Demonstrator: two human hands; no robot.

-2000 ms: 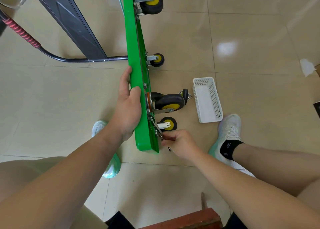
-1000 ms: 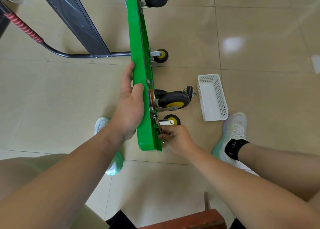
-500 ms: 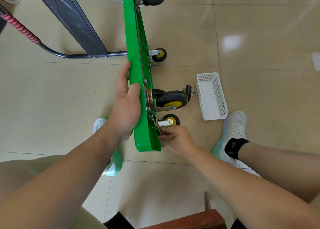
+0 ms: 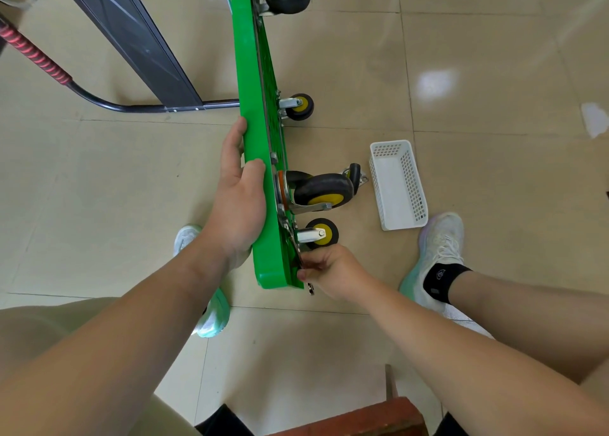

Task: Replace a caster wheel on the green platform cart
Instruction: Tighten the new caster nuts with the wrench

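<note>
Down on the floor between my feet, the green platform cart [image 4: 253, 73] stands on edge. My left hand [image 4: 237, 201] is clamped over its upper rim. My right hand [image 4: 333, 271], low at the near end, has its fingers [image 4: 309, 272] pinching the wrench [image 4: 310, 290] beside the near caster wheel [image 4: 321, 233]. I judge the wrench could slip off its nut, or the cart could tip right if my left grip slackens.
</note>
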